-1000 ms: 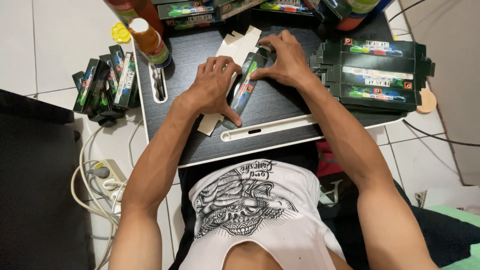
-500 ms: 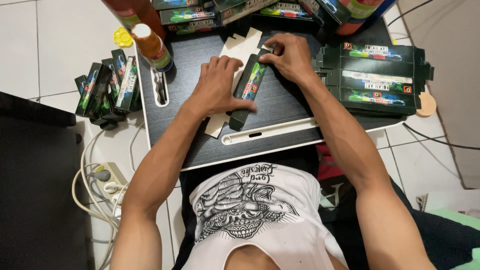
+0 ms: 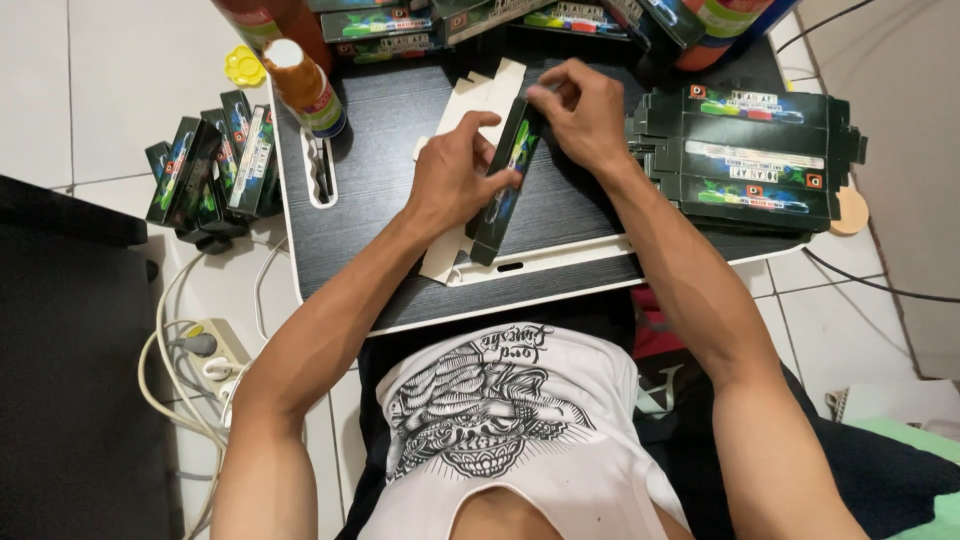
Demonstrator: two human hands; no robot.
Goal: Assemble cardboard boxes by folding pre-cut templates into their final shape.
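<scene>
Since earlier our hands have lifted the narrow black carton [image 3: 505,180] more upright | left hand [image 3: 455,180] clamped on its side | right hand [image 3: 580,115] pinching its top end | carton over the black table [image 3: 380,170], beside flat stacked cartons [image 3: 750,155]

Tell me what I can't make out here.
All in the head view:
- Box top end: covered by the right hand.
- Card under the box: middle hidden by the left hand and box.
- Bottles at the top: cut off by the edge.
- Slot in the tray: contents too dark to tell.
</scene>
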